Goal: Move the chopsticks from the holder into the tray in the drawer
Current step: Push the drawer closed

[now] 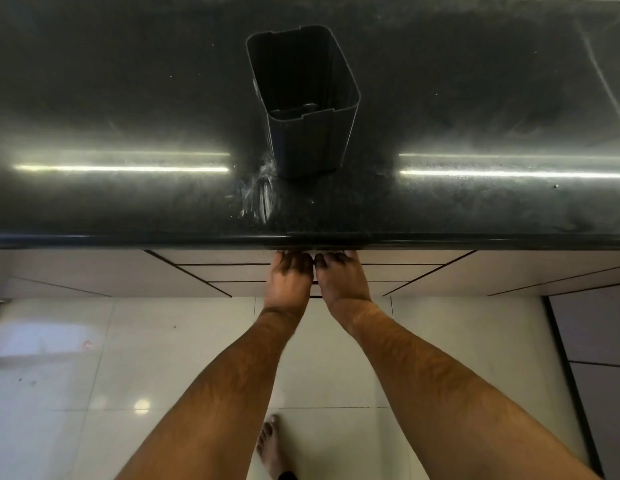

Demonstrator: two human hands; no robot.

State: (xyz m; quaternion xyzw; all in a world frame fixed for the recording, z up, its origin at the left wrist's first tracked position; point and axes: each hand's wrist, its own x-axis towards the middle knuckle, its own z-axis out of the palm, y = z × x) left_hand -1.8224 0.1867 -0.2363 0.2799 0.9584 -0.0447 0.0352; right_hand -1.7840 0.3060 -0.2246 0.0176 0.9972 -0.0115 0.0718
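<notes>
The holder [303,102] stands on the dark counter [474,98] at twelve o'clock from both hands, well apart from them. Left hand [289,280] and right hand [339,278] reach under the counter edge against the drawer front [232,273]; their fingertips are hidden, so I cannot tell their grip.

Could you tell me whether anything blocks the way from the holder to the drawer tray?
The holder looks empty; no chopsticks show. The drawer front under the counter edge looks closed, hiding any tray. Both hands, left and right, reach its top edge.
</notes>
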